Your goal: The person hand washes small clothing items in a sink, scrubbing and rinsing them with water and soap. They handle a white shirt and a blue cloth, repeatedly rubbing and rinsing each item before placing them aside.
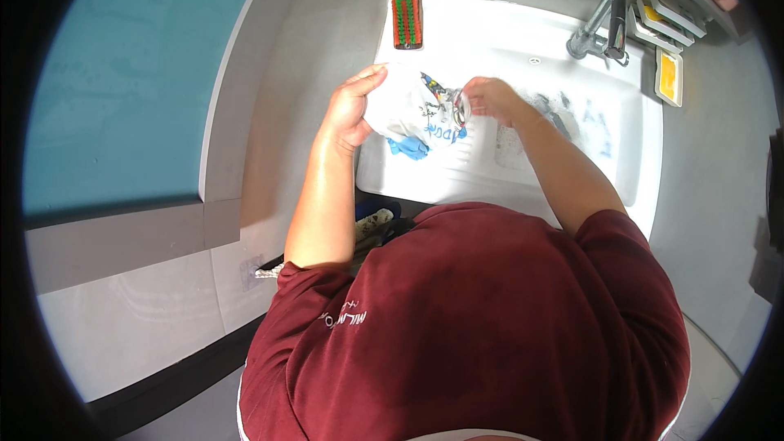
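Over the left, ridged side of a white laundry sink (422, 180), a white printed cloth garment (398, 101) is stretched between my two hands. My left hand (352, 107) grips its left edge, with the thumb on top. At the other end, my right hand (495, 99) pinches a bunched, dark multicoloured part with its fingertips. A blue part of the cloth (409, 147) hangs below the white area. To the right of my right hand, the basin holds sudsy water (591, 128) with dark shapes in it, perhaps cloth.
A scrub brush (407, 21) with red and green bristles lies bristles up at the sink's back left corner. A chrome faucet (597, 27) rises at the back right. Soap dishes (664, 18) hang on the right wall, near a dish of yellow soap (668, 76). Walls flank the sink.
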A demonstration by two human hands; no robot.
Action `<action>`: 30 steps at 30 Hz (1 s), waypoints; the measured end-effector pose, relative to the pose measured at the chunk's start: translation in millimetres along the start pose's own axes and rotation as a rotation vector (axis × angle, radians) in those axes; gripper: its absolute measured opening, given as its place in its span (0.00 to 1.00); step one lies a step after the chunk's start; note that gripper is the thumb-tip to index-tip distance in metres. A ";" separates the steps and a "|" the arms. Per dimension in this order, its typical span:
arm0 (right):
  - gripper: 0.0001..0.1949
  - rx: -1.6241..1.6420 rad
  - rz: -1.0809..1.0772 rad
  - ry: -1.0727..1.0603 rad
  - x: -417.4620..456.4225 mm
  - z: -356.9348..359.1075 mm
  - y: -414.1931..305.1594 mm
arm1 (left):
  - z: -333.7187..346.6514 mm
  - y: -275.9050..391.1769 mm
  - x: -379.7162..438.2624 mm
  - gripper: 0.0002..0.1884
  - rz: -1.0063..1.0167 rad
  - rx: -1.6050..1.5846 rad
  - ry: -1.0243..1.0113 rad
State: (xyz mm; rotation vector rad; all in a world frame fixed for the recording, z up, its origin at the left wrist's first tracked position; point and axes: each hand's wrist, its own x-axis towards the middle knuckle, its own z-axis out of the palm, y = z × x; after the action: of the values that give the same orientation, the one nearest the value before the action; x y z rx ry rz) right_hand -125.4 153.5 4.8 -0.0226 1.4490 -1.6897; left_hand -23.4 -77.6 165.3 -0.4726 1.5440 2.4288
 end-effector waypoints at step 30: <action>0.06 0.330 -0.505 -0.458 -37.9 27.8 -89.5 | -10.9 -38.9 48.4 0.12 0.114 0.885 0.144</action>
State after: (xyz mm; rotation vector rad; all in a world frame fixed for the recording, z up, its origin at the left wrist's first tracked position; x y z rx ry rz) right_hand -140.6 148.3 104.7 -0.5974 0.8490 -2.1338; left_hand -52.7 -70.2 109.9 -0.3745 2.5118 1.5319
